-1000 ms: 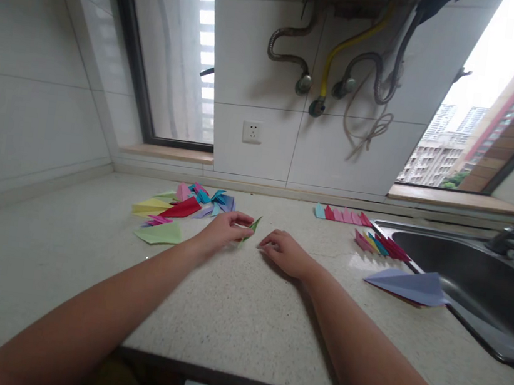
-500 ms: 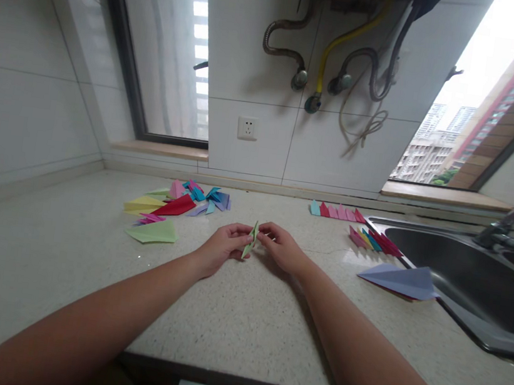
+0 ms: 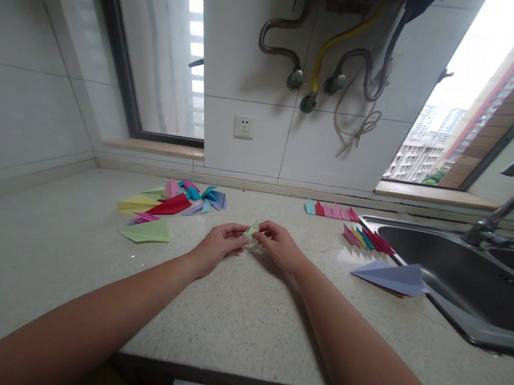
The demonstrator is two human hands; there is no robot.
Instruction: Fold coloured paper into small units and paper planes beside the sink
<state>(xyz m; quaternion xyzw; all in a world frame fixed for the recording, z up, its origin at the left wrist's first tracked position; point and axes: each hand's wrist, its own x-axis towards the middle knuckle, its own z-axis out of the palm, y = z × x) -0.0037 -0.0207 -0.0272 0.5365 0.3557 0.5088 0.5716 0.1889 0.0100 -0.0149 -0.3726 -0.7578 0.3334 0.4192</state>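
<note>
A small folded piece of light green paper [image 3: 252,230] is held just above the middle of the counter. My left hand [image 3: 220,245] pinches it from the left, its fingers closed on the paper's edge. From the other side my right hand [image 3: 277,244] grips it between thumb and fingers. The fingertips cover part of the paper, so its full shape is hidden. Left of my hands lies a loose pile of folded papers, with a light green paper plane [image 3: 148,230] at the front and a red one [image 3: 170,204] behind it.
A row of small pink, red and blue folded papers [image 3: 333,211] stands at the back right. In front are another colourful row [image 3: 369,239] and a lavender paper plane [image 3: 392,278] beside the steel sink [image 3: 450,328]. The faucet [image 3: 489,229] rises behind the sink.
The green paper has turned between my fingers, from a narrow upright strip to a smaller pointed shape higher up. The whole view has shifted slightly.
</note>
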